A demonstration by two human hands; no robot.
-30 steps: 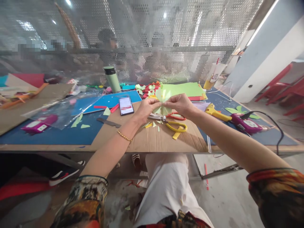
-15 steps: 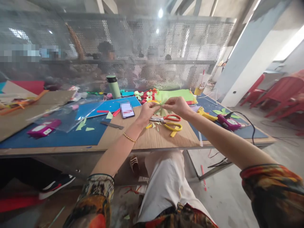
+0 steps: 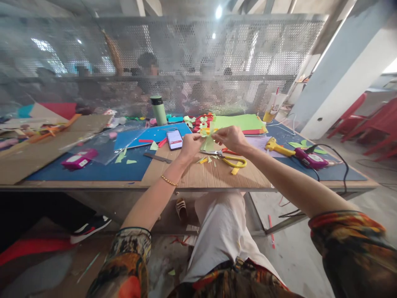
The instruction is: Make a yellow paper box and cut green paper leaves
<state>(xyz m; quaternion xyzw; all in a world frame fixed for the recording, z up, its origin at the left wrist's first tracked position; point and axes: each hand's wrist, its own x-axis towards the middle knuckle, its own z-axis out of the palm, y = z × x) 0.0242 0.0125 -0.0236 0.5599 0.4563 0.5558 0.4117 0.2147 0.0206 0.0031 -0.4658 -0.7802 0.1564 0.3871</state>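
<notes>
A light green cut paper piece [image 3: 209, 142] is held up between my two hands, over the brown board [image 3: 198, 178]. My left hand [image 3: 191, 145] has its fingers closed on the paper's left side. On the right side, my right hand [image 3: 231, 137] pinches the same paper. Scissors with yellow handles [image 3: 238, 162] lie on the board just below, beside a red-handled pair [image 3: 229, 152] partly hidden by them. Small green and yellow scraps [image 3: 211, 160] are scattered near the blades. A phone [image 3: 175, 140] lies left of my left hand.
A green bottle [image 3: 159, 111] and green sheets [image 3: 240, 123] stand or lie at the back. Right are a yellow glue gun [image 3: 279, 147], a purple device [image 3: 310, 159] with a cable, and a drink cup [image 3: 274, 108]. Another purple device [image 3: 80, 159] lies left, near a metal ruler [image 3: 157, 157].
The view has shifted, so the table sits farther right in it. The green paper has turned between my fingers and now shows narrower, upright strips. Both hands still hold it.
</notes>
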